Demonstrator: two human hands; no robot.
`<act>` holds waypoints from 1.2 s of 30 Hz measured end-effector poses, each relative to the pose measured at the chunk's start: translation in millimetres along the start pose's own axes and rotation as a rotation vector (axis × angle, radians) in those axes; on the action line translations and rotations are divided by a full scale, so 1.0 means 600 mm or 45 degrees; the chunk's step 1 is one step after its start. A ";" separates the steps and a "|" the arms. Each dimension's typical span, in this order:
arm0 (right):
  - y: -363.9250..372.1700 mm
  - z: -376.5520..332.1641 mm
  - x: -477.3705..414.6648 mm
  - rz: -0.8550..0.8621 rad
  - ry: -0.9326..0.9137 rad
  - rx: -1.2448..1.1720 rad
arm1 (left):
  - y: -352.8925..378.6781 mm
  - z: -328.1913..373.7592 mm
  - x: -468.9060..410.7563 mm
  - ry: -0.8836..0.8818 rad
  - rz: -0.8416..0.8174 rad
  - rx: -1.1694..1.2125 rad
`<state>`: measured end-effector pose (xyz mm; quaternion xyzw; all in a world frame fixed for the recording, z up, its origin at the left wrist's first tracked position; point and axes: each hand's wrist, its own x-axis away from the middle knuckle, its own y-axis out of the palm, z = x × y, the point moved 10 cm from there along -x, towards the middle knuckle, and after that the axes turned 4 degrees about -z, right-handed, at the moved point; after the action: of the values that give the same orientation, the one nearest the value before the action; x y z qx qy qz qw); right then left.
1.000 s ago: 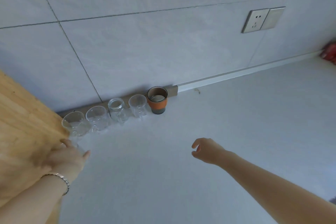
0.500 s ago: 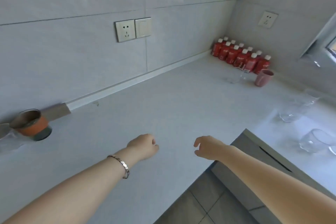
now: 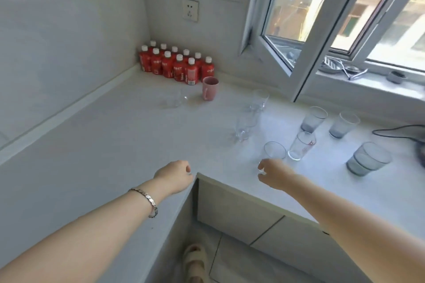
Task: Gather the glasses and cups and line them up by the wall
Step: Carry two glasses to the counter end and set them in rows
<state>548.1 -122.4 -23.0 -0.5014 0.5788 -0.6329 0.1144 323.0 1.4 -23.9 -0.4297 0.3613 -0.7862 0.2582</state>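
Several glasses stand scattered on the white L-shaped counter [image 3: 115,145]. A clear tumbler [image 3: 273,151] is nearest, just beyond my right hand [image 3: 273,176], whose fingers are spread and hold nothing. Beside it stands a clear glass with red print [image 3: 301,146]. Three grey tinted glasses [image 3: 368,158] [image 3: 314,119] [image 3: 343,124] sit to the right. Clear glasses [image 3: 258,101] [image 3: 245,127] [image 3: 173,100] and a pink mug [image 3: 209,88] stand farther back. My left hand [image 3: 176,174], loosely curled with nothing in it, hovers over the counter's inner corner.
A pack of red bottles [image 3: 177,65] fills the far corner. An inward-swung window sash [image 3: 305,53] overhangs the counter at right. A black cable [image 3: 395,132] lies at the far right edge. Below are cabinet fronts, tiled floor and a sandalled foot [image 3: 195,262].
My view has swung right, from the row of cups by the wall to the corner by the window. Both hands moved with it; my right hand now reaches close to the nearest clear tumbler.
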 end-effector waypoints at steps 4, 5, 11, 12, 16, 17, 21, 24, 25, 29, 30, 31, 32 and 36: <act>-0.051 0.075 -0.061 0.162 0.216 -0.092 | -0.012 0.049 -0.111 0.073 -0.063 -0.096; -0.058 0.088 -0.075 0.179 0.276 -0.141 | -0.018 0.059 -0.137 0.091 -0.076 -0.122; -0.039 0.106 -0.151 0.084 0.471 -0.369 | -0.038 0.111 -0.258 0.190 -0.147 -0.205; -0.034 0.107 -0.161 0.079 0.472 -0.372 | -0.037 0.118 -0.273 0.197 -0.150 -0.199; -0.032 0.124 -0.175 0.101 0.433 -0.415 | -0.022 0.159 -0.311 0.225 -0.166 -0.170; -0.031 0.130 -0.177 0.088 0.424 -0.438 | -0.018 0.176 -0.318 0.245 -0.166 -0.159; -0.054 0.150 -0.188 0.115 0.351 -0.449 | -0.009 0.254 -0.345 0.292 -0.100 -0.028; -0.090 0.161 -0.198 0.170 0.291 -0.467 | 0.001 0.302 -0.372 0.264 -0.060 0.003; -0.102 0.165 -0.202 0.182 0.268 -0.474 | 0.007 0.311 -0.383 0.226 -0.072 0.001; -0.140 0.171 -0.224 0.209 0.135 -0.477 | 0.022 0.325 -0.411 0.076 -0.062 0.047; -0.146 0.170 -0.230 0.203 0.100 -0.457 | 0.019 0.326 -0.414 0.055 -0.022 0.064; -0.151 0.166 -0.237 0.188 0.061 -0.429 | 0.015 0.323 -0.414 0.030 0.014 0.081; -0.153 0.159 -0.245 0.165 0.019 -0.395 | 0.010 0.320 -0.412 0.005 0.045 0.097; -0.158 0.128 -0.278 0.054 -0.147 -0.247 | 0.007 0.290 -0.389 -0.101 0.126 0.183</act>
<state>726.8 -20.0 -39.5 -0.5333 0.6403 -0.5414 0.1116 589.2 105.8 -77.0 -0.4226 0.3142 -0.7787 0.3412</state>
